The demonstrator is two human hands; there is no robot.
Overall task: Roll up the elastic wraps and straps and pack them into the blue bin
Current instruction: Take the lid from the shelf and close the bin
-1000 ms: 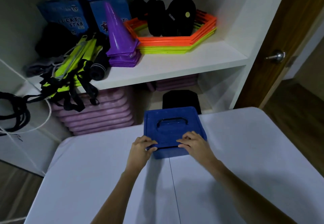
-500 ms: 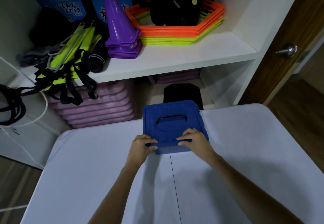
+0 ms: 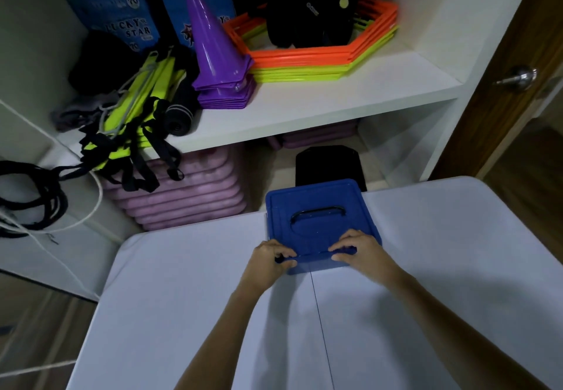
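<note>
Blue bin (image 3: 320, 222) sits lid-on at the far edge of the white table (image 3: 182, 313), at 12 o'clock from the person, with its dark handle lying flat in the lid recess. Left hand (image 3: 268, 263) grips the near-left lid corner at 7 o'clock of the bin, fingers curled over the rim. Right hand (image 3: 361, 252) grips the near-right lid edge at 5 o'clock, fingers curled on top, thumb under the rim. Both hands are clamped on the lid edge, a short gap between them. A seam runs down the table from the bin toward the person. Beyond the table, a white shelf (image 3: 335, 100) at 12 o'clock holds a purple cone stack (image 3: 213, 54), with orange and yellow hexagon rings (image 3: 320, 63) at its 3 o'clock and black pads standing inside them. At 9 o'clock of the cones lie yellow-green slats with black straps (image 3: 134, 133) hanging over the shelf edge, and a rolled dark wrap (image 3: 179, 115) beside them. Pink mats (image 3: 189, 194) are stacked under the shelf. A wooden door with a metal knob (image 3: 522, 77) is at 2 o'clock.
</note>
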